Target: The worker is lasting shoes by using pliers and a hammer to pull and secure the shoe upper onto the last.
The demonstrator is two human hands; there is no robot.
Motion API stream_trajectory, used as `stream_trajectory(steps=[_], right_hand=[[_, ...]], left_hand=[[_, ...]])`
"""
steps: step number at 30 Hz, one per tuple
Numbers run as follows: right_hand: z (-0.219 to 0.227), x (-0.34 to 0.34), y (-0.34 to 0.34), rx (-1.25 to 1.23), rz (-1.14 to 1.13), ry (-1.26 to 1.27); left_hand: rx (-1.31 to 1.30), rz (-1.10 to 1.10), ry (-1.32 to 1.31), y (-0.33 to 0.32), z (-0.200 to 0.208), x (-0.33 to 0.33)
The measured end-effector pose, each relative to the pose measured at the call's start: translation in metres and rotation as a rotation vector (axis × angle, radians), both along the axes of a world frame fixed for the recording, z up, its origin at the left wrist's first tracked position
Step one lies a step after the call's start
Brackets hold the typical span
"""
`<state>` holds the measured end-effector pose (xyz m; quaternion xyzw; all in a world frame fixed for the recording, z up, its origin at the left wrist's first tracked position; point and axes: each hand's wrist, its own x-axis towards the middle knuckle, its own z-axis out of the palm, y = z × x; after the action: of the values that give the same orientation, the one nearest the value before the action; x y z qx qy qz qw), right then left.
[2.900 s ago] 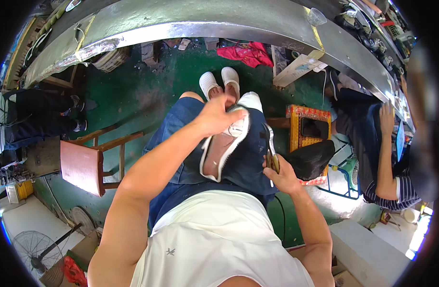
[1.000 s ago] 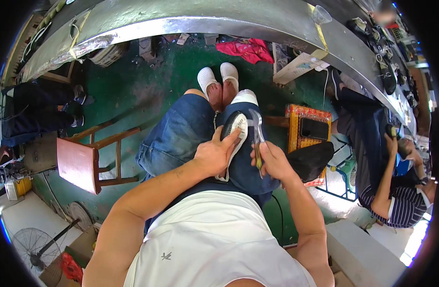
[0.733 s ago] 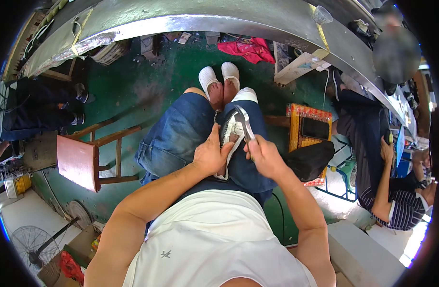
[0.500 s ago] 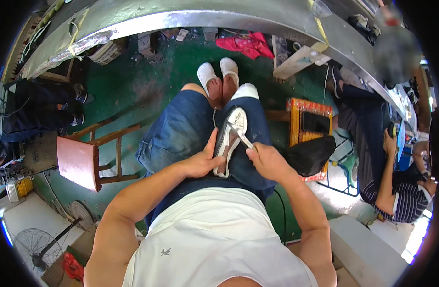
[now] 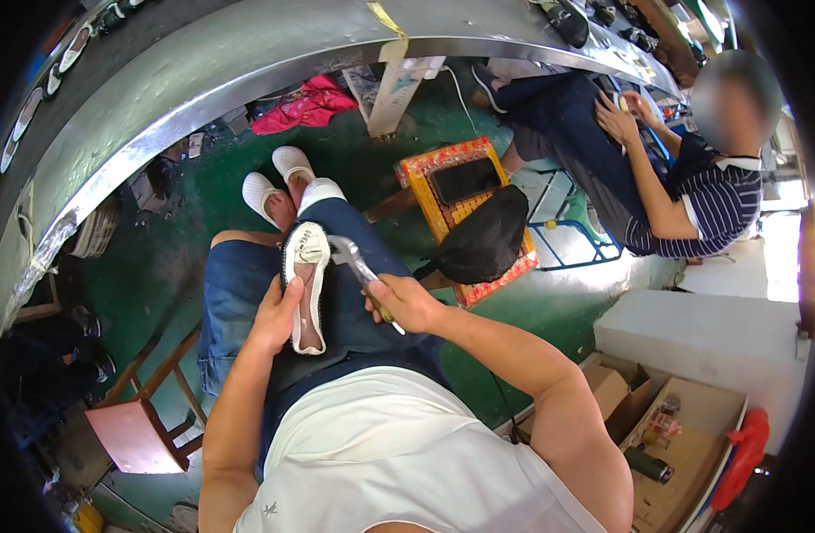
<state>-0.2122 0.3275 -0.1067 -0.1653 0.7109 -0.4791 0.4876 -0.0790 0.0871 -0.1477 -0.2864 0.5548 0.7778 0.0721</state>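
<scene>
shifted since half a second ago: right hand (image 5: 406, 302), fingers clenched round hammer (image 5: 354, 262), swung toward white shoe (image 5: 306, 284) pinned sole-up on lap by left hand (image 5: 278, 313), fingers pressed together, for steadiness.

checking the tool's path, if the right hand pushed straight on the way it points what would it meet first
Probably the shoe on the lap. The right hand points up-left, its metal tool ending by the shoe's toe, which the left hand steadies. Depth is unclear, so contact is uncertain.
</scene>
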Motion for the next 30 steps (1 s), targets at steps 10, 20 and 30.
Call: stream_trajectory(steps=[10, 20, 30], right_hand=[[0.018, -0.008, -0.016, -0.204, -0.045, -0.032], [0.058, 0.005, -0.088, -0.414, -0.106, -0.454], [0.074, -0.004, -0.115, -0.472, -0.326, 0.19]], left_hand=[[0.032, 0.472, 0.501, 0.011, 0.081, -0.037], [-0.316, 0.506, 0.696, 0.01, 0.105, -0.046], [-0.454, 0.515, 0.694, -0.003, 0.122, -0.069]])
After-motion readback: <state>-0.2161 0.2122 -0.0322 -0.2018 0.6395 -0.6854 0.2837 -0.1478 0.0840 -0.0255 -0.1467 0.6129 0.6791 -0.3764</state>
